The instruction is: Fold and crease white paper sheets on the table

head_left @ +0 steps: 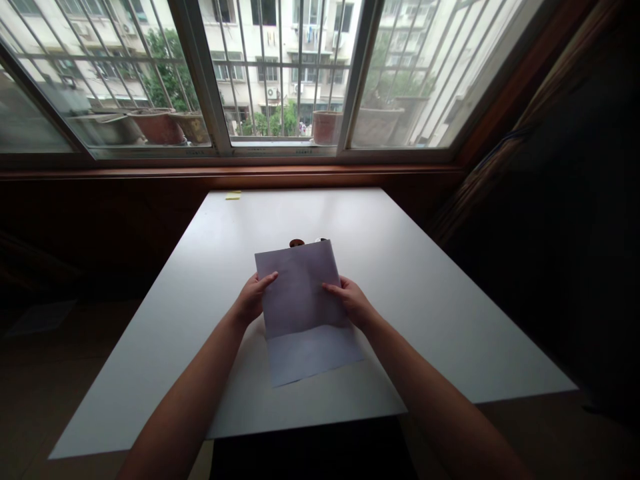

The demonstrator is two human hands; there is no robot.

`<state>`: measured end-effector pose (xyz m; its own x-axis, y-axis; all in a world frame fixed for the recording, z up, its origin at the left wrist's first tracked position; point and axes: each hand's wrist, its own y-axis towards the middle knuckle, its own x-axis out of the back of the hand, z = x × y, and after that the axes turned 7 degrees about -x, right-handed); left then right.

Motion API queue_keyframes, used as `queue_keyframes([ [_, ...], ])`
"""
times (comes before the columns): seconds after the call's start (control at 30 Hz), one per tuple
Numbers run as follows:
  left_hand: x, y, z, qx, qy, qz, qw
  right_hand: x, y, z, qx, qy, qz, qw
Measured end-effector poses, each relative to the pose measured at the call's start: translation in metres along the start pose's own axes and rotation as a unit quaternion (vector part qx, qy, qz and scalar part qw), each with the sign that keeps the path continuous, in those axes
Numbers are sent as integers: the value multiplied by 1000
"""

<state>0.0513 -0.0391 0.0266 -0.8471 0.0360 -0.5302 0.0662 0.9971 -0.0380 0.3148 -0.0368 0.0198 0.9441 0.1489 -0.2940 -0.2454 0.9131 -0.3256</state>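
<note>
A sheet of white paper (303, 303) is held up above the white table (425, 280), tilted toward me, its lower part resting near the tabletop. My left hand (253, 298) grips its left edge, thumb on the front. My right hand (350, 300) grips the right edge the same way. Both hands are closed on the sheet.
Behind the paper's top edge peek a small brown round object (297, 243) and a small dark item (321, 239). A yellow sticky note (233, 195) lies at the table's far edge. A barred window (280, 73) with flower pots (160, 125) lies beyond; dark curtain at right.
</note>
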Motion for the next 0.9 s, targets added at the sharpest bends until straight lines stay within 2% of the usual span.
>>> queue_keyframes([
  [0.17,-2,1,0,21,13,-33,999,0,1,0,-1,-5,8,1000],
  [0.27,-3,2,-1,32,12,-33,999,0,1,1,-9,-14,11,1000],
  [0.33,-4,2,-3,12,11,-18,1000,0,0,2,-13,-17,11,1000],
  [0.5,-7,4,-14,-89,9,1,996,-1,-1,4,-18,-19,13,1000],
  [0.7,0,10,-21,-115,37,3,993,-2,0,3,-26,-31,34,999],
  [0.9,5,20,-15,-136,39,-44,989,-2,0,2,-34,-18,36,999],
])
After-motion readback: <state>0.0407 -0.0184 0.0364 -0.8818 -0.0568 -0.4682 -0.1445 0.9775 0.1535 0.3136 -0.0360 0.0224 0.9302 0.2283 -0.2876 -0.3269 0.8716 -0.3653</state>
